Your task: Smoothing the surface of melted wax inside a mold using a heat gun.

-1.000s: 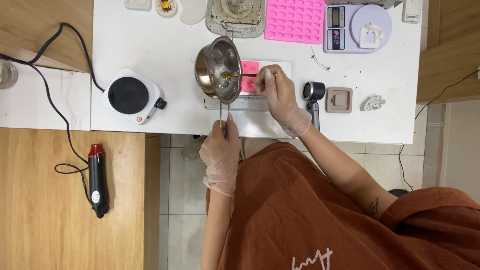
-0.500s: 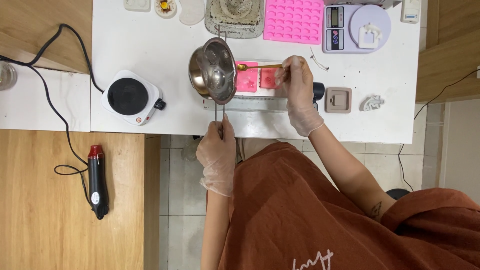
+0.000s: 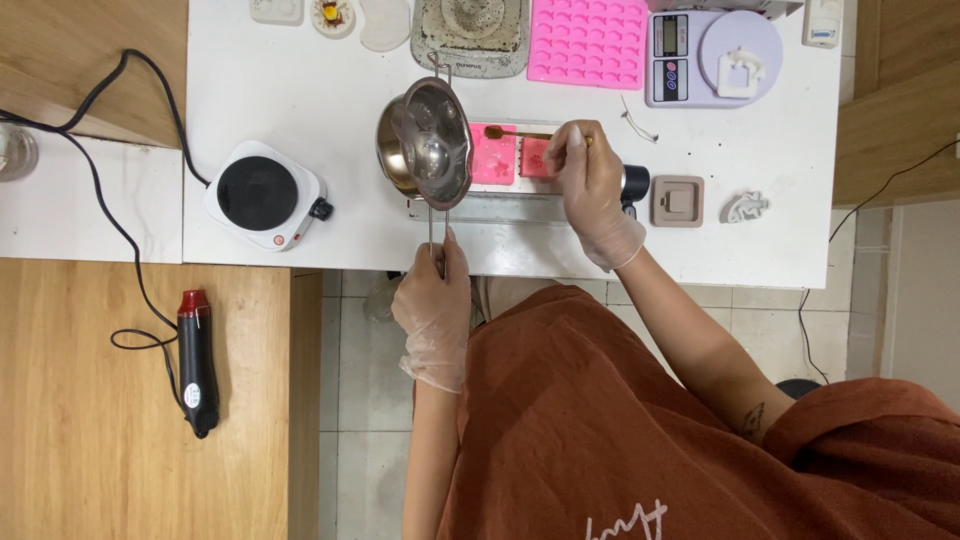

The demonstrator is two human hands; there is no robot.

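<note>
Head view: a small metal pot (image 3: 425, 140) is held by its long handle in the gloved left hand (image 3: 433, 310), which is closed around the handle's end just off the near edge of the white table (image 3: 300, 90). The pot is tilted, its mouth turned toward the camera, just left of a mould (image 3: 510, 160) filled with pink. A thin spoon (image 3: 520, 133) is pinched in the closed fingers of the gloved right hand (image 3: 590, 185), its bowl lying over the mould beside the pot. A hot plate (image 3: 265, 193) stands to the left, a scale (image 3: 712, 55) and a pink tray (image 3: 588, 40) at the far side. A heat gun (image 3: 196, 360) lies on the wooden surface.
</note>
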